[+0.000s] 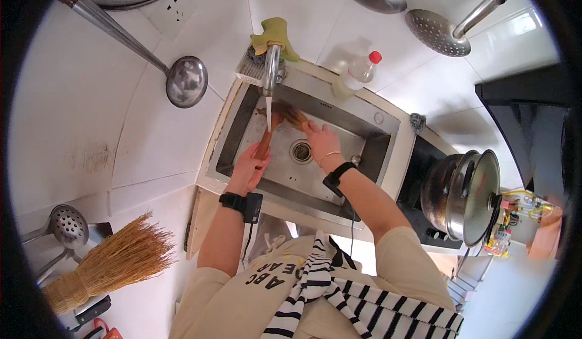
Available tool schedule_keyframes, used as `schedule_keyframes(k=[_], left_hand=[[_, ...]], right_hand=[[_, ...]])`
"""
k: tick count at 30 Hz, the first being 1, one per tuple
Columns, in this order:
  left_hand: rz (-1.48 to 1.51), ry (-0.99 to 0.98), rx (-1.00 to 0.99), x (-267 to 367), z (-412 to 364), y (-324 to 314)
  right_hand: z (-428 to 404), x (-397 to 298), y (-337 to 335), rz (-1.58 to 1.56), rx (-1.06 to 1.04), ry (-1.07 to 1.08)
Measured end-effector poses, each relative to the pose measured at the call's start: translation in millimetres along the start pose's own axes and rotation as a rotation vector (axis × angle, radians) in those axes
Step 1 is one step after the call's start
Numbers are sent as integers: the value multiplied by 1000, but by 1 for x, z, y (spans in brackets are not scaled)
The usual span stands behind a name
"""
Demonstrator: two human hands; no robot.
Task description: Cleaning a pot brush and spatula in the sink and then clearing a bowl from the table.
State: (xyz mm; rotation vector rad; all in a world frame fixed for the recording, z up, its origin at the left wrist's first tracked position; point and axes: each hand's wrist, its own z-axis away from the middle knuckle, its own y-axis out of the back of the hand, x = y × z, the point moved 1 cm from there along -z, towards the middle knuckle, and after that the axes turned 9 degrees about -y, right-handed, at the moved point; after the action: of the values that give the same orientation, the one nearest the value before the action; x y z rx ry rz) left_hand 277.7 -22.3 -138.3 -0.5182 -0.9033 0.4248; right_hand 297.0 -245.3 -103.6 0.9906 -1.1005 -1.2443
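My left hand [249, 168] grips the handle of a reddish-brown wooden utensil [264, 144], whose far end is partly hidden by running water and bristles. My right hand [323, 141] holds a brown scrub brush [298, 118] by its near end, with the blurred dark bristles against the utensil's head. Both hands are over a stainless steel sink [282, 180]. Water [268, 112] falls from the metal faucet [272, 68] onto the utensil. A round drain strainer [301, 151] sits in the sink floor between my hands.
Behind the sink stand a red-capped plastic bottle [361, 71] and a basket [250, 66]; a green cloth [275, 37] drapes the faucet. Right, a lidded steel pot [459, 198] rests on a black stove [409, 180]. A ladle [186, 82] and straw whisk broom [122, 257] are left.
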Motion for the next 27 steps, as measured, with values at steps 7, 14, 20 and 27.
schedule_keyframes(k=[7, 14, 20, 27], left_hand=[[32, 66, 10, -2, 16, 20], [19, 60, 72, 2, 52, 32], [-23, 83, 43, 8, 58, 20], [8, 24, -35, 15, 46, 22]], right_hand=[[42, -28, 10, -130, 41, 266], [18, -21, 7, -52, -83, 4], [1, -29, -13, 7, -171, 73], [28, -40, 2, -151, -66, 102]])
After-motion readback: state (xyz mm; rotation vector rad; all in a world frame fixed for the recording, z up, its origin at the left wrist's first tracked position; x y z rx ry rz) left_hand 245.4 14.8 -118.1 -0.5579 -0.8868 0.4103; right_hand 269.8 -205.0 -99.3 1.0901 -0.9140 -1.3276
